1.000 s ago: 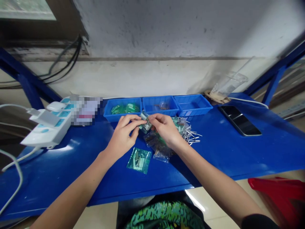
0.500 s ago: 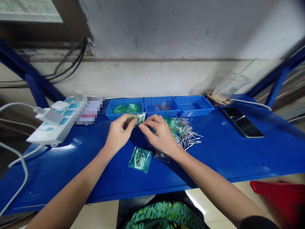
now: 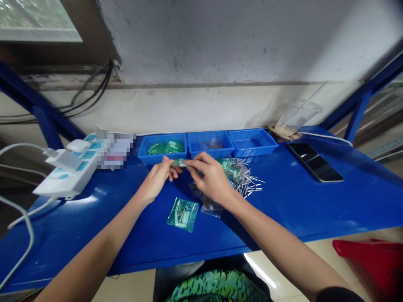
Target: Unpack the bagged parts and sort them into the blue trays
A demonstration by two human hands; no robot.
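Observation:
My left hand (image 3: 157, 178) and my right hand (image 3: 210, 178) meet over the blue table (image 3: 299, 201), both pinching one small clear bag of parts (image 3: 180, 163) just in front of the left blue bin (image 3: 163, 148), which holds green bags. Under my right hand lie more small bags (image 3: 209, 205). To its right sits a heap of bags and loose metal pins (image 3: 244, 176). One greenish bag of pins (image 3: 183, 214) lies alone nearer the table's front edge.
A middle bin (image 3: 210, 144) and a right bin (image 3: 252, 141) stand in a row along the wall. A white power strip (image 3: 67, 172) with plugs and cables sits at left, a phone (image 3: 314, 161) and a plastic cup (image 3: 294, 116) at right. A red container (image 3: 371, 262) is below right.
The bag held between both hands has been turned from upright to flat and moved slightly left toward the left bin. My left hand's fingers have closed further round it.

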